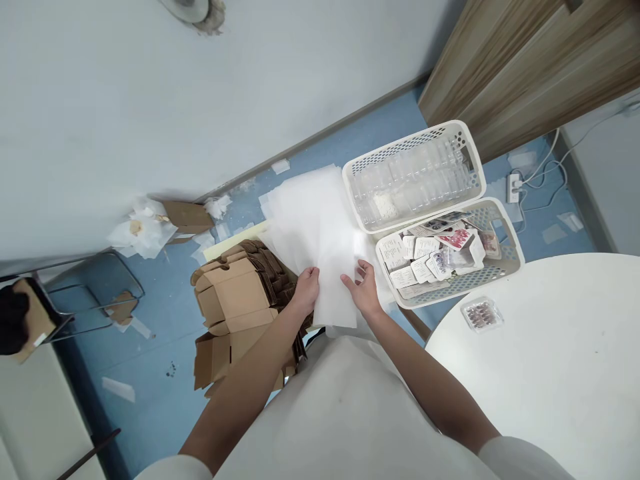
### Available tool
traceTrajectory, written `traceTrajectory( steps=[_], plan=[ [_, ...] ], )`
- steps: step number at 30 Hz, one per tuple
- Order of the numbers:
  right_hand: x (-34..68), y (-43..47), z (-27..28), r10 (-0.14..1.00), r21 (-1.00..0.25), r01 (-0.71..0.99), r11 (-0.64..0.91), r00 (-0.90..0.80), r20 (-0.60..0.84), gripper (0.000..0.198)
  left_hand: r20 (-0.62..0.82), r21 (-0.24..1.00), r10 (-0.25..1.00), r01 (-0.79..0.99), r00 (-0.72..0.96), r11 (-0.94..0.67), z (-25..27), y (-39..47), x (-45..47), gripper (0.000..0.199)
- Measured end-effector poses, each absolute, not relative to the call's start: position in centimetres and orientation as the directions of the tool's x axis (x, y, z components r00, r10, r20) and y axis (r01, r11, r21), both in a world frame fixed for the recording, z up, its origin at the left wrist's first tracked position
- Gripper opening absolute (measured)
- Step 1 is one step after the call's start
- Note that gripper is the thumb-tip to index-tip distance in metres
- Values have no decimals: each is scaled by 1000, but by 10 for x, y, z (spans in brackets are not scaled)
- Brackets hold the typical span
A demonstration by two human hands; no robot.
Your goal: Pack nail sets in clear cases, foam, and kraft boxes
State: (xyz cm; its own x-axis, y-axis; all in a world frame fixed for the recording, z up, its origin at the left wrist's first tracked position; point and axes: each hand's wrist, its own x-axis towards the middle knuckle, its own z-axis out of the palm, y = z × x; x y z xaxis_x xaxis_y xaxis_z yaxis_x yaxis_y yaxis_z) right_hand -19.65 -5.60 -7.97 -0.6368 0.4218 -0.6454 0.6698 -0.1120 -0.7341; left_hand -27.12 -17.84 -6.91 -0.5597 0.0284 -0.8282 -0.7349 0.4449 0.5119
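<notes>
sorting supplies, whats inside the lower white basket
The lower white basket holds loose printed cards and small packets. Whatever lies beneath that top layer is covered.

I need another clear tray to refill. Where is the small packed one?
The small packed tray lies on the white round table, right side, just below the lower basket.

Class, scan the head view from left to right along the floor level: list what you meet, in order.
Crumpled white paper → flattened cardboard boxes → left hand → white foam sheets → right hand → basket of printed cards → power strip.
</notes>
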Motion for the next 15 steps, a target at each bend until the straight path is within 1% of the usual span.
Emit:
traceTrajectory(
  steps=[2, 5, 8, 10, 13, 15],
  plan=[
    [-198, -59, -76, 425, -739, 663, -122, -638, -642, 56, -806, 533, 24, -709, -591, 462, -62, -180, -268, 27],
    [-198, -58, -71, 431, -773, 631, -66, -680, -593, 44, -763, 564, 38, -635, -645, 528, -56, -184, -260, 28],
    [-197, -51, -70, 352, -779, 624, 55, -743, -570, 33, -792, 559, 97, -652, -603, 512, -49, -187, -254, 35],
    [-195, -42, -69, 300, -771, 605, 198, -787, -540, 35, -806, 565, 144, -671, -574, 481, -40, -188, -250, 44],
    [-187, -30, -63, 299, -731, 532, 427, -846, -441, 48, -784, 600, 207, -627, -586, 498, -25, -191, -244, 55],
    [-178, -24, -55, 290, -691, 479, 541, -878, -382, 56, -758, 633, 265, -572, -597, 522, -15, -195, -239, 59]
  ],
)
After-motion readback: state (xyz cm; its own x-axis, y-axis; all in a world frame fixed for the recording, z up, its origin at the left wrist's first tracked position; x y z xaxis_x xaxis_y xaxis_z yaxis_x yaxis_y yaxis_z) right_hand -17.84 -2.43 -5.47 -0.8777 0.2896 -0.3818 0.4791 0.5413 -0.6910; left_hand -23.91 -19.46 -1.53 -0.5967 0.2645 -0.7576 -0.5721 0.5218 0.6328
